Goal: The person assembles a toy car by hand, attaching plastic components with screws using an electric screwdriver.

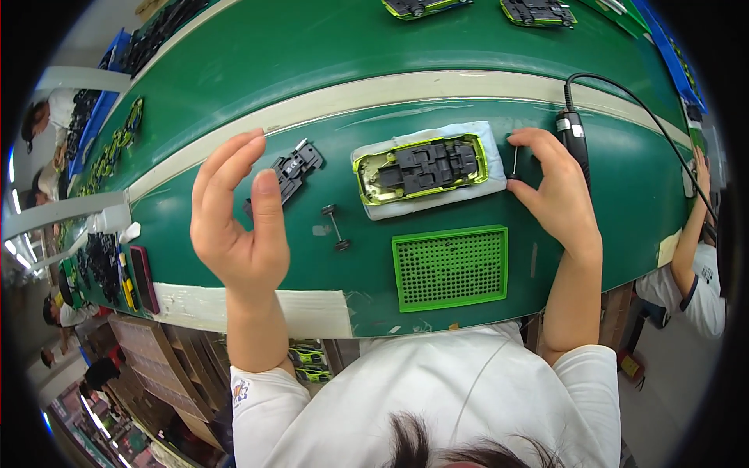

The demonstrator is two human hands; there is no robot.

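On a pale blue pad (497, 178) lies an upturned yellow-green toy car body (374, 172) with a black interior part (437, 166) inside it. My right hand (560, 191) is just right of the pad, with a small wheel axle (515, 160) pinched upright between thumb and fingertip. My left hand (238, 214) hovers over the bench, fingers apart and holding nothing. Behind its thumb a black toy car chassis (295, 173) is partly hidden. Between that hand and the pad, a second wheel axle (336, 228) rests on the green bench.
A green perforated tray (451, 269) sits near the front edge. At the right stands a black corded power tool (573, 136), its cable arching right. More car bodies (538, 11) lie at the far side. Black parts (101, 265) and a phone (143, 279) are at left; another person's arm (690, 234) at right.
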